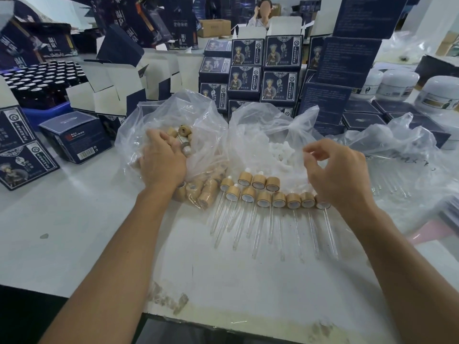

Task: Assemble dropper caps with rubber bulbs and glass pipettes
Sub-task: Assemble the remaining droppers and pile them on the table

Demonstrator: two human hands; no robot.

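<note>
caps point(258, 182): pale wood-look, matt, white lining | pipettes point(296, 230): clear glass, smooth | bulbs point(278, 151): white, rubbery, matt | bags point(198, 112): thin clear plastic, crinkled, glossy | boxes point(279, 85): navy printed card | table point(74, 219): white, smooth

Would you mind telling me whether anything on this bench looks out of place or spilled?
Mostly tidy: the finished droppers lie in neat rows. A few loose wooden caps lie tumbled at the open mouth of the left bag, beneath the left hand. Brownish scuffing also marks the table's near edge.
</note>
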